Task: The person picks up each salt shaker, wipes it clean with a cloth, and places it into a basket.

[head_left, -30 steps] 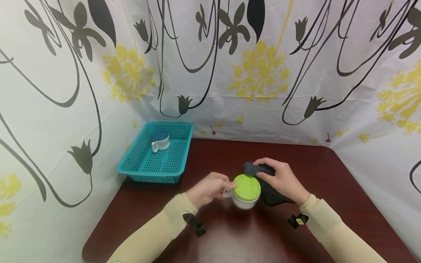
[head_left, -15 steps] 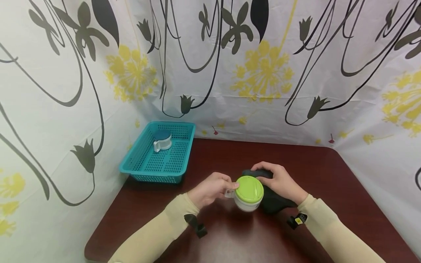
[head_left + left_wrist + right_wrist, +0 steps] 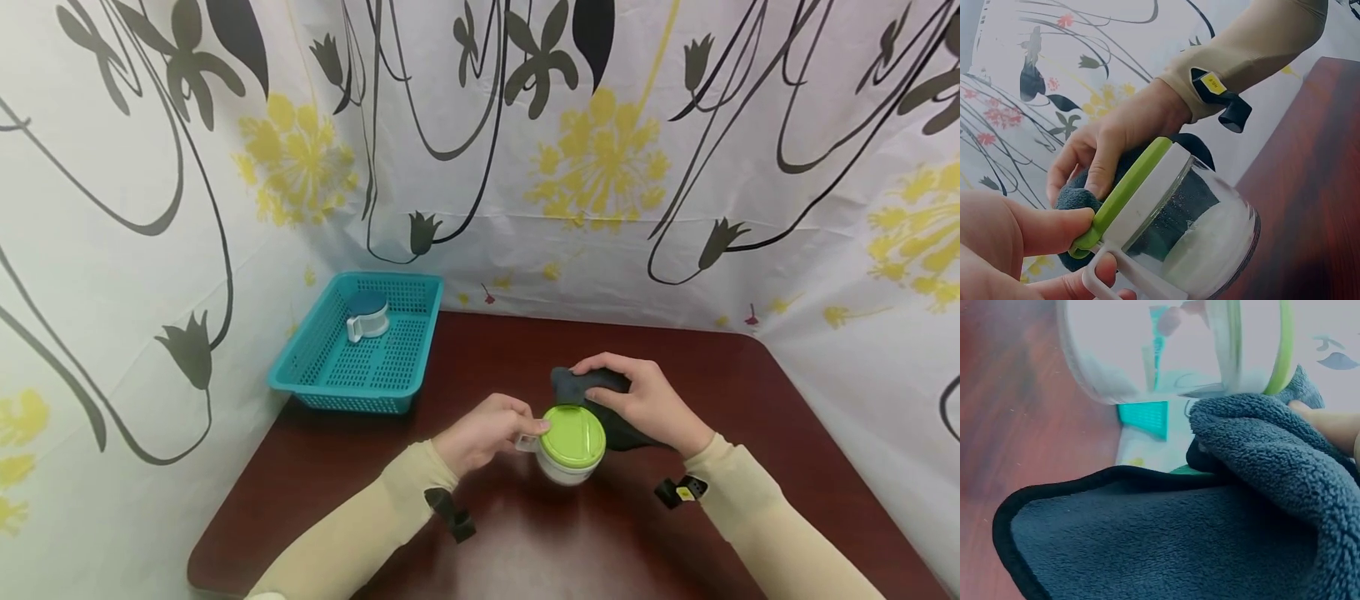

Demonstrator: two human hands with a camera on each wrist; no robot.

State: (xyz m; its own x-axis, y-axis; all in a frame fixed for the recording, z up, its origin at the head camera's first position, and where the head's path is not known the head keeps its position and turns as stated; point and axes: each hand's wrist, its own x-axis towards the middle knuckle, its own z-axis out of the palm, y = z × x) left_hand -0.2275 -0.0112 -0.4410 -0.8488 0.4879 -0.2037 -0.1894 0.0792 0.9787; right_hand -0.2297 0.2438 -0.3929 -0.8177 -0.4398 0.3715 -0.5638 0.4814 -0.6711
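My left hand (image 3: 491,433) grips a clear seasoning jar (image 3: 1235,231) by its white handle (image 3: 1141,275), with the thumb on the edge of its green lid (image 3: 573,435). The jar is tilted above the table, lid towards the head camera. A dark grey towelling cloth (image 3: 577,385) is bunched in my right hand (image 3: 656,400), between thumb and fingers. In the right wrist view, the cloth's fold (image 3: 1241,425) lies right at the lid's rim, and a black-edged flap hangs loose below. Part of the right hand's fingers is hidden behind the cloth.
A teal plastic basket (image 3: 352,403) stands at the back left of the dark red table (image 3: 495,350). Inside it sits a similar jar with a blue lid (image 3: 369,303). A patterned curtain (image 3: 465,192) closes off the back and sides.
The jar has shifted slightly right and nearer to the person. The right hand's cloth dipped lower beside the jar half a second ago, and now sits higher at the lid's far edge.
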